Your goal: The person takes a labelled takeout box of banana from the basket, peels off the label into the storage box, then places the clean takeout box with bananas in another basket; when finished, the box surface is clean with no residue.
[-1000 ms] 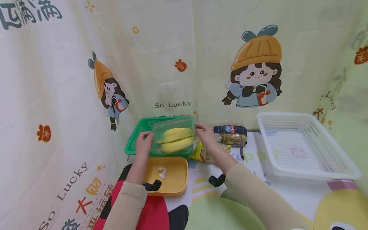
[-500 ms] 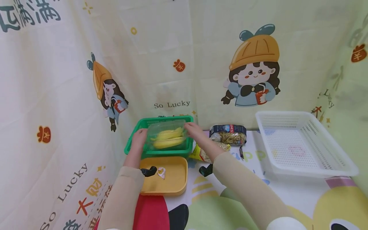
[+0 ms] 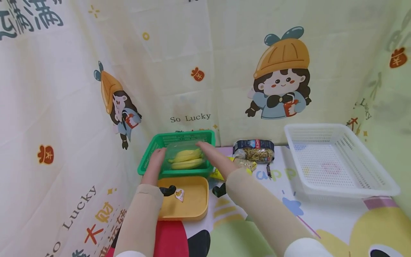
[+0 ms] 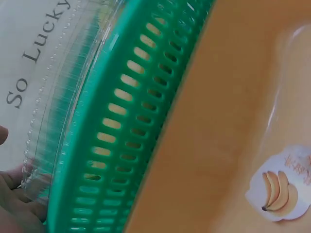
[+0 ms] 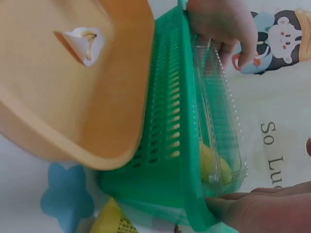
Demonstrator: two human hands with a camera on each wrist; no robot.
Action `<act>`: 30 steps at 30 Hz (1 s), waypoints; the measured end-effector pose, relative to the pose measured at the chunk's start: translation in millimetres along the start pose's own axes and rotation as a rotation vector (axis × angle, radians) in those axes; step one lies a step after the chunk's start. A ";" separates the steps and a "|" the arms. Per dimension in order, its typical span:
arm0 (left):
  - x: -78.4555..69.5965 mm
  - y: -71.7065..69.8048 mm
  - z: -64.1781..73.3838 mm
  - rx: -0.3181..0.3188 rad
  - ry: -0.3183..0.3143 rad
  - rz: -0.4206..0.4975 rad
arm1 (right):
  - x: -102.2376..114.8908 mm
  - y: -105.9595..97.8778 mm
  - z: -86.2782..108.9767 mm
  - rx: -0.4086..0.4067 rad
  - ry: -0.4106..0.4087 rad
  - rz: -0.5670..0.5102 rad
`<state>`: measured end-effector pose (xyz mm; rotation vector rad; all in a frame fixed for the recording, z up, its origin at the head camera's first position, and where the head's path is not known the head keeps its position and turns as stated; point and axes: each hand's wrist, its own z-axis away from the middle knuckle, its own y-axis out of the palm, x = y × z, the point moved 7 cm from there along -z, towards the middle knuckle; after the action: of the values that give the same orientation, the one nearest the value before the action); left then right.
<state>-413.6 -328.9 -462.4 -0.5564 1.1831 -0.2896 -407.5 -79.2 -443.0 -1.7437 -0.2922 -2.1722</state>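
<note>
A clear plastic box [image 3: 174, 146] with yellow bananas [image 3: 187, 164] inside lies within the green basket [image 3: 183, 173], its lid rising above the rim in the right wrist view. At its left end my left hand [image 3: 157, 157] holds it, fingers round the edge; the left wrist view shows some fingers [image 4: 22, 199] by the beaded lid edge. My right hand [image 3: 208, 151] holds the opposite end, and its fingertips are partly hidden by the box and rim. In the right wrist view, its thumb [image 5: 309, 147] stands off the lid.
An orange tray [image 3: 200, 207] with a banana sticker [image 3: 179, 195] stands in front of the green basket. Right of the basket lie a yellow packet [image 3: 218, 174] and a dark-topped pasta bag [image 3: 257, 151]. A white basket [image 3: 350, 192] stands farther right. Printed curtains hang behind and at left.
Both hands have lowered the banana box from a tilted, raised position down into the green basket, shifting slightly left. The box now lies flatter.
</note>
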 end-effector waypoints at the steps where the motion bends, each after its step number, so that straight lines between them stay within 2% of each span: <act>1: 0.6 0.3 -0.7 0.002 0.003 0.000 | -0.9 1.8 -0.4 -0.006 0.003 -0.007; 4: 0.2 2.2 -1.7 0.015 0.025 -0.027 | -4.8 5.4 -1.2 -0.019 0.030 -0.007; 8: -1.6 5.2 -1.1 0.027 0.050 -0.119 | -9.9 10.3 -1.7 -0.022 0.066 -0.001; 11: -2.3 6.7 -0.6 0.033 0.064 -0.175 | -13.3 12.9 -1.9 -0.054 0.087 0.019; 14: -2.9 8.2 -0.7 0.041 0.075 -0.200 | -15.1 13.8 -0.3 -0.099 0.095 0.118; 16: -3.6 8.6 -0.4 0.044 0.085 -0.209 | -13.5 14.3 2.4 -0.122 0.079 0.224; 20: -6.4 9.7 1.2 0.047 0.124 -0.226 | -5.5 13.0 13.5 -0.107 -0.011 0.405; 23: -14.9 8.7 5.7 0.019 0.199 -0.257 | 1.9 5.7 29.3 -0.078 -0.089 0.533; 26: -32.5 11.7 18.8 -0.027 0.320 -0.343 | 7.7 -9.1 52.0 -0.054 -0.165 0.667; 30: -63.1 26.8 56.7 -0.076 0.490 -0.529 | 11.2 -36.5 86.9 -0.047 -0.251 0.786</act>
<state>-385.8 -260.9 -412.3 -0.8970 1.5075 -0.8725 -345.2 -15.3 -410.6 -1.7495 0.3435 -1.4099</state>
